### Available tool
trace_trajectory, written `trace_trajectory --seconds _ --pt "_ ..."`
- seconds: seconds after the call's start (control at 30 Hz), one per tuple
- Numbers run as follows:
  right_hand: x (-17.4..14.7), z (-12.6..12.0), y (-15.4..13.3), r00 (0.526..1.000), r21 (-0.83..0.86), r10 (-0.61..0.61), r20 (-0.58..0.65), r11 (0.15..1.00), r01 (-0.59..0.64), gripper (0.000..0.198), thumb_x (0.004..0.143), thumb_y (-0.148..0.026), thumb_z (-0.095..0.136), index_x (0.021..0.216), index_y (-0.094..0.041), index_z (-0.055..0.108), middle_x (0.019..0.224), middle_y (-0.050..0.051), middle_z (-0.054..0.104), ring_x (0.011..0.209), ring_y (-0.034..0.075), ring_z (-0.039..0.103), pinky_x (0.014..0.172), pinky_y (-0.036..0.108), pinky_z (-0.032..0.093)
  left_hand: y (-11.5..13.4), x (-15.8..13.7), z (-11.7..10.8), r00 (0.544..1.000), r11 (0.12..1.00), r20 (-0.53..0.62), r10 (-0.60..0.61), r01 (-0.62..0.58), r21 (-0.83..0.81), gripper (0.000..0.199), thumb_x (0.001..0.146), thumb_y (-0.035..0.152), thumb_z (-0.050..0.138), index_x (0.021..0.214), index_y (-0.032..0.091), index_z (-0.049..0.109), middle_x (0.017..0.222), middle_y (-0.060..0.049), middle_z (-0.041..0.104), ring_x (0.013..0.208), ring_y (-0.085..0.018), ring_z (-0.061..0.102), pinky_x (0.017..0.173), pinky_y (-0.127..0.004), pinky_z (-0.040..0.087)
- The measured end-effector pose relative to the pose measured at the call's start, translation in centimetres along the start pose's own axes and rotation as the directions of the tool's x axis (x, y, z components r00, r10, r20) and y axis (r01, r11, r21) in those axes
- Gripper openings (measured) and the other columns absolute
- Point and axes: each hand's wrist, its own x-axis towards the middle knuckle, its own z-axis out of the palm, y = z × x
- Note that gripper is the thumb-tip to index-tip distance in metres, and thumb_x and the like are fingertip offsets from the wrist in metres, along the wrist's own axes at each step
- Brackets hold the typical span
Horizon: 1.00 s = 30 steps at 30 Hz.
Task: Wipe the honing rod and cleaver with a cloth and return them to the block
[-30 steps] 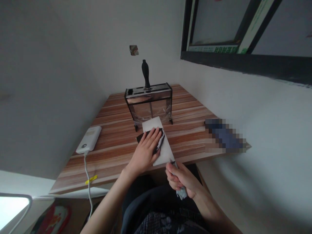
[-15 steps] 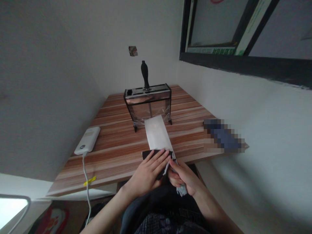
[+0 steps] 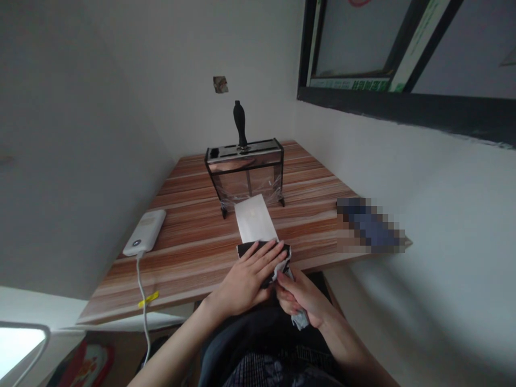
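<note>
A flat, pale, slightly shiny rectangular strip (image 3: 255,219) points away from me over the tabletop, its far end near a clear box. My left hand (image 3: 252,279) lies palm down with fingers stretched out over a black sheet with a torn white edge (image 3: 244,249), which covers the strip's near part. Close beside it, at the table's front edge, my right hand (image 3: 296,293) is closed round crumpled light grey wrapping (image 3: 300,320). Some of this wrapping sticks out below the fist. What lies inside the wrapping is hidden.
A clear-sided box with black frame (image 3: 245,180) and upright black handle (image 3: 239,123) stands on the wood-grain table (image 3: 193,226). At left lies a white power bank (image 3: 145,232) with a cable (image 3: 142,290). A blurred dark object (image 3: 371,226) lies right. Walls border both sides.
The pale strip's far end has shifted slightly left and towards me. My left hand and the black sheet have slid a little away from me and to the right.
</note>
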Motion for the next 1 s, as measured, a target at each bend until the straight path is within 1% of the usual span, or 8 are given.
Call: trace_trajectory --seconds 0.13,0.3,0.37,0.5,0.6,0.8,0.9,1.0 --pt "-0.2 0.5 -0.2 1.0 -0.037 0.016 -0.001 0.999 -0.016 0.048 0.067 -0.054 0.077 0.073 -0.02 0.044 0.044 -0.014 0.036 0.032 0.0 0.023 0.033 0.016 0.018 -1.1 0.0 -0.6 0.997 0.998 -0.044 -0.061 0.06 -0.009 0.066 0.093 0.023 0.042 0.153 0.022 0.014 0.158 -0.006 0.02 0.147 -0.022 0.012 0.119 -0.049 0.017" --pt "-0.4 0.7 -0.2 0.998 -0.081 0.061 -0.015 0.995 -0.062 0.045 0.064 -0.043 0.082 0.074 -0.02 0.045 0.044 -0.015 0.034 0.032 0.0 0.022 0.032 0.015 0.016 -3.5 0.6 -1.3 0.977 0.985 -0.127 -0.171 0.171 -0.014 0.064 0.094 0.023 0.039 0.153 0.022 0.015 0.159 -0.007 0.019 0.147 -0.022 0.011 0.119 -0.05 0.014" --pt "-0.4 0.7 -0.2 0.998 -0.074 0.062 -0.015 0.995 -0.063 0.043 0.066 -0.045 0.079 0.072 -0.02 0.045 0.043 -0.015 0.033 0.032 0.0 0.021 0.032 0.015 0.015 -4.5 1.0 -1.5 0.968 0.98 -0.15 -0.2 0.199 -0.022 0.062 0.094 0.022 0.038 0.153 0.021 0.016 0.159 -0.008 0.019 0.147 -0.022 0.011 0.119 -0.05 0.013" --pt "-0.4 0.8 -0.2 0.999 -0.092 0.049 0.017 0.995 -0.047 0.048 0.072 -0.054 0.071 0.058 -0.019 0.041 0.039 -0.013 0.029 0.031 0.0 0.019 0.031 0.016 0.016 -6.0 1.9 -1.9 0.953 0.973 -0.196 -0.231 0.231 -0.025 0.062 0.094 0.021 0.037 0.152 0.02 0.018 0.159 -0.008 0.019 0.147 -0.021 0.011 0.119 -0.05 0.012" --pt "-0.6 1.0 -0.4 0.999 -0.097 0.043 0.031 0.994 -0.04 0.05 0.073 -0.054 0.07 0.055 -0.019 0.039 0.038 -0.013 0.028 0.031 0.0 0.019 0.032 0.017 0.017 -6.7 2.6 -2.4 0.943 0.968 -0.223 -0.246 0.25 -0.007 0.061 0.094 0.021 0.037 0.152 0.021 0.019 0.159 -0.008 0.02 0.147 -0.021 0.01 0.119 -0.05 0.012" --pt "-0.7 1.2 -0.6 0.998 -0.083 0.049 0.035 0.996 -0.046 0.048 0.072 -0.052 0.072 0.057 -0.019 0.04 0.039 -0.013 0.03 0.031 0.0 0.018 0.032 0.017 0.019 -7.1 3.4 -3.3 0.927 0.959 -0.266 -0.266 0.283 0.03 0.062 0.093 0.02 0.038 0.152 0.018 0.02 0.159 -0.01 0.021 0.147 -0.021 0.011 0.119 -0.049 0.014" --pt "-0.7 1.3 -0.5 0.998 -0.075 0.048 0.045 0.996 -0.044 0.048 0.073 -0.052 0.071 0.056 -0.019 0.04 0.038 -0.013 0.03 0.031 0.0 0.018 0.032 0.017 0.018 -6.6 3.2 -3.1 0.924 0.955 -0.279 -0.261 0.29 0.066 0.062 0.093 0.021 0.039 0.152 0.017 0.02 0.159 -0.01 0.02 0.148 -0.022 0.01 0.119 -0.049 0.015" --pt "-0.6 1.2 -0.4 0.998 -0.057 0.044 0.039 0.997 -0.041 0.046 0.073 -0.051 0.071 0.058 -0.019 0.042 0.04 -0.013 0.031 0.031 0.0 0.019 0.032 0.017 0.018 -5.5 2.6 -2.4 0.941 0.961 -0.238 -0.239 0.264 0.078 0.062 0.093 0.02 0.04 0.152 0.017 0.02 0.159 -0.01 0.02 0.148 -0.023 0.01 0.119 -0.05 0.015"
